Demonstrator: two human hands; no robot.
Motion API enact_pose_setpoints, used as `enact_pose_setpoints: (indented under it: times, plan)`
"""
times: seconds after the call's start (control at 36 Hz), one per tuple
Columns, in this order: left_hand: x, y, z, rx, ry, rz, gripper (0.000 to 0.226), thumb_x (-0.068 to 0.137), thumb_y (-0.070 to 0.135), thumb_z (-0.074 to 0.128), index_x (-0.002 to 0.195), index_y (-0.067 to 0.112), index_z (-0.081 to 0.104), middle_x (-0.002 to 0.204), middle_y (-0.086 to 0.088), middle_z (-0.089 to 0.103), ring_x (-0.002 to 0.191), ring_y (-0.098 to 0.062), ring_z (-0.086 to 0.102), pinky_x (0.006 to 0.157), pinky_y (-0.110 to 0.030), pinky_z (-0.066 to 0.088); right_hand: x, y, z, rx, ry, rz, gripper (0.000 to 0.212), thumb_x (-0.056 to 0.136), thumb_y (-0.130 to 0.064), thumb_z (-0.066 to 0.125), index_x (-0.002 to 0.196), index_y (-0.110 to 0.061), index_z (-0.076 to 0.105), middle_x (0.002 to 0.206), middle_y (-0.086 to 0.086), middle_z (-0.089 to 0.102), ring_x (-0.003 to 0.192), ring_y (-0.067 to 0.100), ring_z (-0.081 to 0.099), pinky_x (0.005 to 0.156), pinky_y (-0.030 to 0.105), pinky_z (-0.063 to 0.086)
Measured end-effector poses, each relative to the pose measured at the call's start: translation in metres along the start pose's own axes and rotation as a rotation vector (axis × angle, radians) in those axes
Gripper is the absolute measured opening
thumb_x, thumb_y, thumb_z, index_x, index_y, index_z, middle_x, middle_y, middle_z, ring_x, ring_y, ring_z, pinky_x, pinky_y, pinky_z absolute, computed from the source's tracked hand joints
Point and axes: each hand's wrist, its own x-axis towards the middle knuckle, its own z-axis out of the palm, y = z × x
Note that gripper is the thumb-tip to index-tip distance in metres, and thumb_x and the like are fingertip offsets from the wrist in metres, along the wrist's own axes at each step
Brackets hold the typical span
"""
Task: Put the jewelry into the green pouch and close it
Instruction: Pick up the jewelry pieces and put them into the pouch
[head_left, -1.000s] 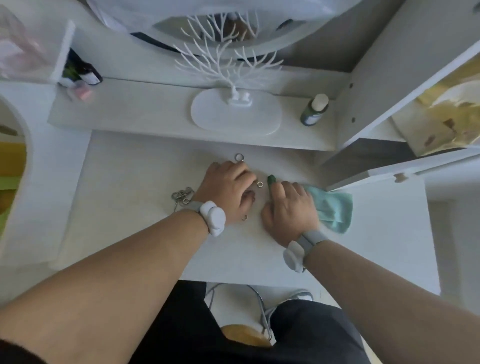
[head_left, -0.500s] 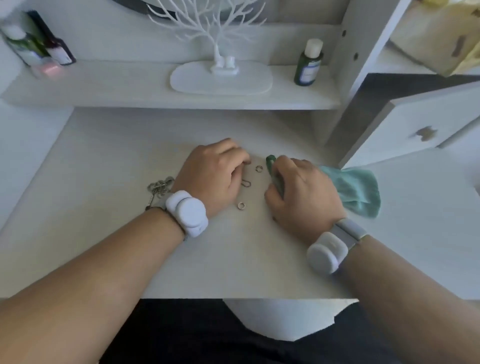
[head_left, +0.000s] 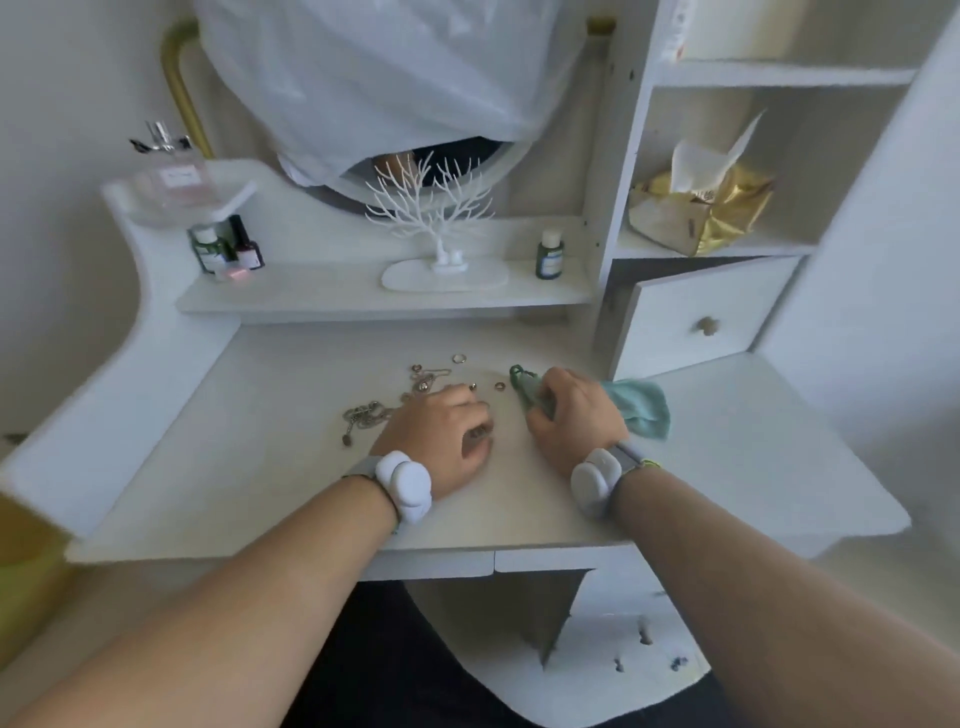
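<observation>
The green pouch (head_left: 643, 410) lies flat on the white desk (head_left: 260, 467), its darker drawstring mouth (head_left: 519, 382) pointing left. My right hand (head_left: 574, 418) grips the pouch at that mouth. My left hand (head_left: 441, 434) rests just left of it, fingers curled down with the tips together on the desk; whether a ring sits between them is hidden. Loose jewelry lies beyond and left of the left hand: a silver chain (head_left: 366, 415), a tangled necklace (head_left: 428, 376), and small rings (head_left: 458, 358) (head_left: 500, 387).
A raised shelf behind the desk carries a white tree-shaped jewelry stand (head_left: 441, 244) and small bottles (head_left: 549, 254) (head_left: 228, 252). A drawer with a knob (head_left: 706, 326) stands at the right, a tissue pack (head_left: 698, 208) in the cubby above it.
The head camera has tilted up and pulled back. My left hand has drawn slightly toward me, uncovering the necklace and rings. My right hand keeps its hold on the pouch mouth.
</observation>
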Motion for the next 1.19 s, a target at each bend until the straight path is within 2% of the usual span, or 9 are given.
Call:
enact_pose_setpoints:
  times: [0.11, 0.31, 0.42, 0.64, 0.72, 0.81, 0.89, 1.06, 1.19]
  plan:
    - [-0.006, -0.002, 0.005, -0.059, 0.010, -0.037, 0.008, 0.085, 0.021, 0.068, 0.085, 0.021, 0.076, 0.087, 0.004, 0.066, 0.077, -0.018, 0.063, 0.062, -0.034, 0.054, -0.003, 0.001, -0.001, 0.080, 0.031, 0.040, 0.017, 0.084, -0.008, 0.064, 0.070, -0.009, 0.055, 0.075, 0.006, 0.055, 0.066, 0.029, 0.049, 0.060, 0.033, 0.032]
    - [-0.006, -0.006, 0.010, -0.167, -0.059, -0.130, 0.007, 0.087, 0.021, 0.071, 0.092, 0.022, 0.076, 0.088, 0.003, 0.067, 0.080, -0.013, 0.063, 0.075, -0.028, 0.051, -0.003, 0.007, -0.007, 0.215, 0.077, 0.131, 0.014, 0.087, -0.007, 0.064, 0.074, -0.004, 0.068, 0.080, 0.008, 0.066, 0.076, 0.026, 0.059, 0.062, 0.032, 0.037]
    - [-0.007, -0.010, 0.019, -0.250, -0.047, -0.198, 0.017, 0.082, 0.018, 0.076, 0.094, 0.029, 0.074, 0.082, 0.013, 0.062, 0.074, -0.003, 0.059, 0.069, -0.004, 0.037, 0.000, 0.012, -0.006, 0.265, 0.068, 0.183, 0.013, 0.086, -0.009, 0.064, 0.074, -0.005, 0.069, 0.081, 0.008, 0.067, 0.078, 0.026, 0.061, 0.062, 0.030, 0.039]
    - [0.019, 0.006, 0.031, -0.505, 0.168, -0.369, 0.018, 0.076, 0.020, 0.081, 0.085, 0.033, 0.073, 0.075, 0.021, 0.070, 0.071, 0.006, 0.064, 0.067, -0.004, 0.045, 0.003, 0.013, -0.006, 0.297, 0.066, 0.184, 0.013, 0.085, -0.011, 0.066, 0.072, -0.011, 0.069, 0.077, 0.005, 0.069, 0.075, 0.024, 0.062, 0.058, 0.023, 0.042]
    - [0.043, 0.019, 0.042, -0.578, 0.151, -0.388, 0.019, 0.077, 0.021, 0.081, 0.086, 0.034, 0.071, 0.079, 0.020, 0.072, 0.072, 0.006, 0.066, 0.064, -0.004, 0.046, 0.002, 0.016, -0.004, 0.277, 0.094, 0.176, 0.013, 0.084, -0.011, 0.067, 0.072, -0.011, 0.069, 0.075, 0.005, 0.068, 0.073, 0.024, 0.061, 0.056, 0.016, 0.038]
    - [0.055, 0.028, 0.052, -0.608, 0.126, -0.375, 0.020, 0.073, 0.021, 0.078, 0.086, 0.034, 0.071, 0.076, 0.020, 0.071, 0.069, 0.005, 0.066, 0.061, -0.005, 0.046, 0.001, 0.017, -0.004, 0.285, 0.095, 0.178, 0.013, 0.083, -0.011, 0.067, 0.071, -0.012, 0.068, 0.073, 0.004, 0.066, 0.072, 0.021, 0.060, 0.057, 0.018, 0.040]
    - [0.058, 0.031, 0.059, -0.562, 0.128, -0.331, 0.022, 0.074, 0.018, 0.070, 0.091, 0.032, 0.067, 0.078, 0.020, 0.071, 0.070, 0.003, 0.067, 0.063, -0.013, 0.050, 0.002, 0.018, -0.002, 0.296, 0.102, 0.200, 0.014, 0.083, -0.013, 0.065, 0.069, -0.015, 0.067, 0.070, -0.003, 0.064, 0.069, 0.015, 0.058, 0.056, 0.019, 0.040]
    - [0.057, 0.014, 0.053, -0.413, 0.370, -0.336, 0.037, 0.076, -0.008, 0.046, 0.086, 0.026, 0.054, 0.081, 0.010, 0.068, 0.077, -0.006, 0.070, 0.068, -0.029, 0.054, 0.003, 0.017, -0.003, 0.331, 0.115, 0.224, 0.016, 0.085, -0.013, 0.064, 0.069, -0.016, 0.067, 0.074, 0.001, 0.068, 0.074, 0.020, 0.064, 0.061, 0.027, 0.047]
    - [0.062, -0.006, 0.051, -0.125, 0.218, -0.291, 0.029, 0.078, 0.003, 0.057, 0.101, 0.020, 0.063, 0.101, 0.004, 0.067, 0.094, -0.023, 0.063, 0.076, -0.033, 0.051, 0.004, 0.018, -0.005, 0.354, 0.105, 0.231, 0.015, 0.086, -0.012, 0.064, 0.072, -0.015, 0.068, 0.075, 0.002, 0.069, 0.075, 0.020, 0.064, 0.061, 0.026, 0.047]
